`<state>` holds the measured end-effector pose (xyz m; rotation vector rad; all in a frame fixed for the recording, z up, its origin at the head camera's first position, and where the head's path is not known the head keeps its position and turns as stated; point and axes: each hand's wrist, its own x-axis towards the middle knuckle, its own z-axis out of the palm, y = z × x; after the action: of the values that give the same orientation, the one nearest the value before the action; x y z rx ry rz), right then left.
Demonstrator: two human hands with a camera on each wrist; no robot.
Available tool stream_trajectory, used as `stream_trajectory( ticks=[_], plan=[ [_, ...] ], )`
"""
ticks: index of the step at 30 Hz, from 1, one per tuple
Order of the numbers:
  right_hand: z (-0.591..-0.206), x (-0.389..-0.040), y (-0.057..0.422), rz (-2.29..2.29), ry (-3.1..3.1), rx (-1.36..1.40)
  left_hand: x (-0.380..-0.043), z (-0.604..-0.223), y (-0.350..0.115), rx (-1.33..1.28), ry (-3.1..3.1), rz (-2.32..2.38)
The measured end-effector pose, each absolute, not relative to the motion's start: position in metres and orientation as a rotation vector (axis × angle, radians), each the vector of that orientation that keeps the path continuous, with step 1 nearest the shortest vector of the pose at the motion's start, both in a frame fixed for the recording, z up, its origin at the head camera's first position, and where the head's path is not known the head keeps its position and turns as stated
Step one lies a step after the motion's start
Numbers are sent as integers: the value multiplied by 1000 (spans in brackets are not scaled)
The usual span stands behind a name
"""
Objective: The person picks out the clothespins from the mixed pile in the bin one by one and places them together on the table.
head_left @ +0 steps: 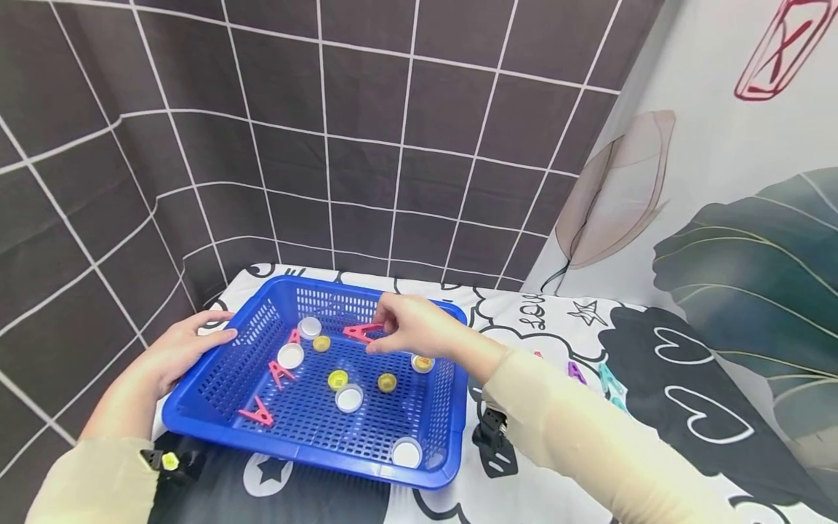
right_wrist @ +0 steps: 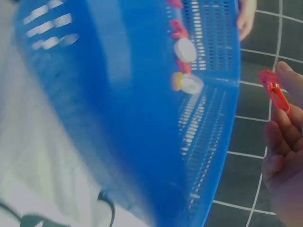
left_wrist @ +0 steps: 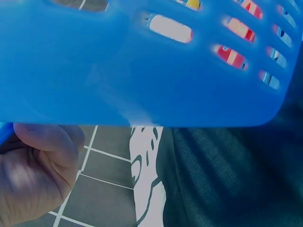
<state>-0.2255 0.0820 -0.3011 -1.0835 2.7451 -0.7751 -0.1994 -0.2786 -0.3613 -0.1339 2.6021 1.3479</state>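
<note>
A blue plastic basket with slotted sides spans the middle of the head view. My left hand grips its left rim, thumb on the near side. Over the basket, my right hand pinches a red clothespin between thumb and fingers. The same clothespin shows plainly in the right wrist view. Inside the basket lie several other red clothespins, white bottle caps and yellow caps. One yellow cap sits on a white cap near my right wrist.
Right of the basket, partly behind my right sleeve, lie a purple clothespin and teal clothespins on the patterned cloth. A dark grid-patterned wall rises behind the table. A black strap hangs under my right forearm.
</note>
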Motion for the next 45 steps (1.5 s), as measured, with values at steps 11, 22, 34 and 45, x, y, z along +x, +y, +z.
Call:
stream_trajectory(
  ticks=[11,22,34,45],
  plan=[
    [-304,-209,110,-792,2806,-1064,-200,-361,-277,-121,2620,1328],
    [-313,-202,158,-874,2844,-892,-202,-359,-276,-110,2629,1318],
    [-333,-181,206,-1023,3000,-617,-199,-358,-276,-126,2605,1341],
    [-362,-162,230,-980,3295,-385,-196,-360,-276,-143,2597,1355]
  ],
)
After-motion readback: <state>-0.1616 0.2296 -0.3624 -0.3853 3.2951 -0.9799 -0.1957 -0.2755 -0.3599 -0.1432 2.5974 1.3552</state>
